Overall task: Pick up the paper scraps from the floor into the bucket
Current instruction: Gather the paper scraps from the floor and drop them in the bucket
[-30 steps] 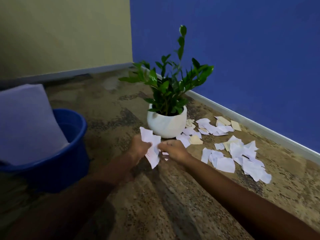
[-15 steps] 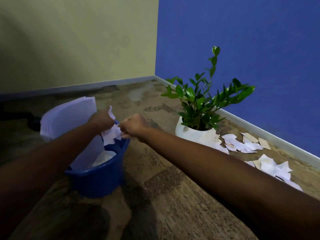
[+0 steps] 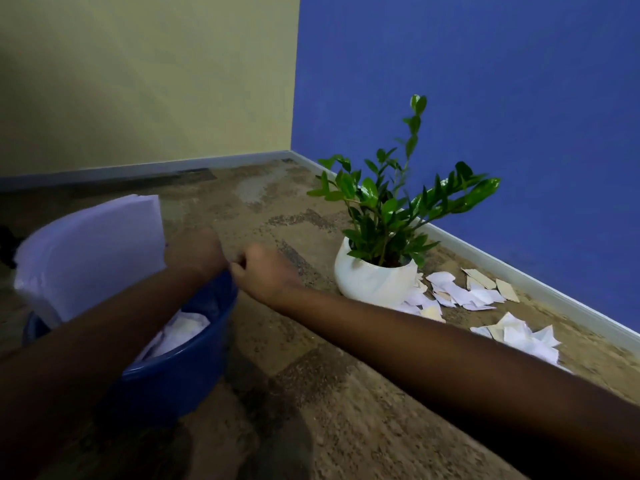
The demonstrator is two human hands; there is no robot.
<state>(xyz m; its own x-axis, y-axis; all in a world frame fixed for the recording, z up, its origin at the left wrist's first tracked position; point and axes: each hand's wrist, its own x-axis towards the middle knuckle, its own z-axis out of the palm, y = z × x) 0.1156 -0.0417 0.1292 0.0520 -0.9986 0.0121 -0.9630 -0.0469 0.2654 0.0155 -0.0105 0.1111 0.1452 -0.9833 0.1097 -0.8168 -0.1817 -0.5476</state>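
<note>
The blue bucket point(image 3: 194, 365) stands on the floor at the left, with a large white sheet point(image 3: 90, 251) leaning in it and white scraps point(image 3: 180, 332) lying at its bottom. My left hand point(image 3: 194, 251) hovers over the bucket's far rim. It is blurred, its fingers are hidden, and no paper shows in it. My right hand point(image 3: 266, 273) is just to the right, at the rim, fingers curled and holding nothing. More white and tan paper scraps point(image 3: 460, 296) lie on the floor by the pot, and another heap of scraps point(image 3: 519, 336) lies further right.
A white pot with a green plant point(image 3: 374, 282) stands on the speckled brown floor near the blue wall. The skirting board point(image 3: 540, 289) runs behind the scraps. The yellow wall meets the blue one at the far corner.
Both hands carried a bunch of scraps from in front of the pot left to the bucket. The paper has left the hands and more scraps lie inside the bucket.
</note>
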